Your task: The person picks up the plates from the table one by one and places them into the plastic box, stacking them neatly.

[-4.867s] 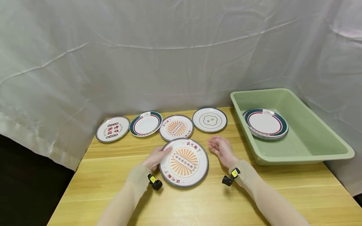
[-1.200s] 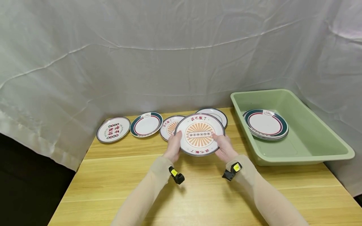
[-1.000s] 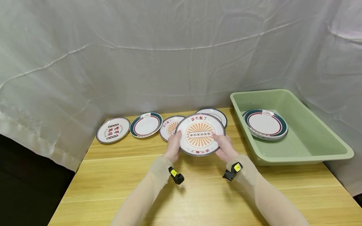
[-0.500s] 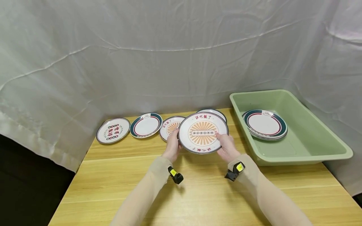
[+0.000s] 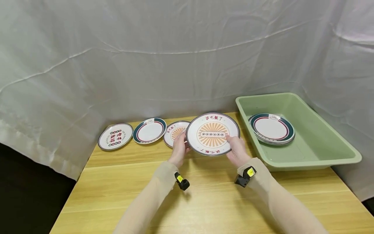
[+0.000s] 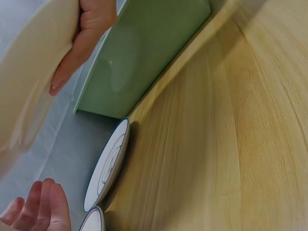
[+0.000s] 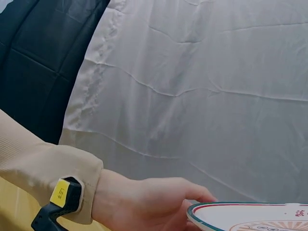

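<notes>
A round white plate (image 5: 212, 134) with an orange sunburst, a row of dots and red characters is held up above the table in the head view. My right hand (image 5: 238, 151) pinches its right edge, thumb on top and fingers beneath; the left wrist view shows these fingers (image 6: 79, 48) under the plate. Just off the opposite rim is my left hand (image 5: 178, 151), thumb clear of the plate's face and fingers loosely extended, as the left wrist view also shows. A smaller sunburst plate (image 5: 174, 132) lies partly covered behind that hand. The plate with a line-drawn emblem (image 6: 108, 166) is hidden from the head view.
At the back left lie a plate with red characters (image 5: 115, 136) and a green-banded plate (image 5: 150, 130). A green tub (image 5: 315, 136) on the right holds a stack of green-banded plates (image 5: 271, 128). Grey cloth (image 5: 175, 74) hangs behind the wooden table (image 5: 201, 201).
The sunburst plate has risen from the table, and my right hand has taken its edge. Lately it has shifted right, away from my left hand, whose thumb has come off it.
</notes>
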Demonstrator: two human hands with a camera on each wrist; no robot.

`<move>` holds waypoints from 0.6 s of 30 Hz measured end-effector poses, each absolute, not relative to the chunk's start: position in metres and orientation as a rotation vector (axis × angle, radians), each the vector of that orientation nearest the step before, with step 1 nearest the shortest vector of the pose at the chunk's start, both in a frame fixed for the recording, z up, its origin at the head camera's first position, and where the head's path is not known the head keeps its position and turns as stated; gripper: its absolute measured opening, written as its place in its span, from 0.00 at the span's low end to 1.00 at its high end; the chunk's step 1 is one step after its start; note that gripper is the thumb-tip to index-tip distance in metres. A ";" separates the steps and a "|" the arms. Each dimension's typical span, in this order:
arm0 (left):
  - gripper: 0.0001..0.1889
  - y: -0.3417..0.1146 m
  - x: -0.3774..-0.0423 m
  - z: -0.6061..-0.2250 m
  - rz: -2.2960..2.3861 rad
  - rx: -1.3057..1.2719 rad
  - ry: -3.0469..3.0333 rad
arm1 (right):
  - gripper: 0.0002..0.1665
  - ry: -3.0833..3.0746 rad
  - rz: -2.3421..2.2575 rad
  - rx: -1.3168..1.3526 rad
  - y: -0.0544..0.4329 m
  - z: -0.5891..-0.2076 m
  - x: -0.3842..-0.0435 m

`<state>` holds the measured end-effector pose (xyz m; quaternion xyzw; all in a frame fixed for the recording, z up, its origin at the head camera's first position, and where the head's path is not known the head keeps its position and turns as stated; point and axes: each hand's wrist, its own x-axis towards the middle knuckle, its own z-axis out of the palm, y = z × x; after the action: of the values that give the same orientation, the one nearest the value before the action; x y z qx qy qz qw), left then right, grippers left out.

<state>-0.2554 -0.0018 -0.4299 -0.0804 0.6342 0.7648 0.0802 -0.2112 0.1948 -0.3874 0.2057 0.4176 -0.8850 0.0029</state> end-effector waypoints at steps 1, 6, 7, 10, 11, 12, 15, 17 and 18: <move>0.20 -0.001 -0.256 -0.430 2.287 -0.239 1.903 | 0.36 1.308 -2.786 0.648 0.195 -0.386 -0.211; 0.18 0.004 -0.257 -0.430 2.304 -0.213 1.893 | 0.35 1.344 -2.775 0.695 0.199 -0.377 -0.212; 0.18 0.005 -0.257 -0.430 2.309 -0.204 1.885 | 0.35 1.349 -2.769 0.700 0.200 -0.376 -0.212; 0.17 0.009 -0.256 -0.428 2.314 -0.189 1.863 | 0.34 1.363 -2.755 0.730 0.204 -0.371 -0.214; 0.17 0.010 -0.256 -0.428 2.312 -0.184 1.861 | 0.34 1.360 -2.760 0.739 0.205 -0.369 -0.214; 0.17 0.012 -0.256 -0.426 2.310 -0.182 1.856 | 0.35 1.352 -2.763 0.736 0.207 -0.367 -0.215; 0.18 0.016 -0.254 -0.423 2.299 -0.178 1.850 | 0.35 1.331 -2.773 0.732 0.212 -0.363 -0.216; 0.20 0.019 -0.254 -0.421 2.291 -0.170 1.851 | 0.36 1.318 -2.778 0.730 0.215 -0.360 -0.217; 0.20 0.021 -0.253 -0.421 2.289 -0.162 1.851 | 0.36 1.312 -2.778 0.728 0.216 -0.359 -0.217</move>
<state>-0.2533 0.0207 -0.4206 -0.0547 0.6250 0.7727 0.0966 -0.2169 0.2163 -0.3588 0.2306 0.4156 -0.8798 -0.0080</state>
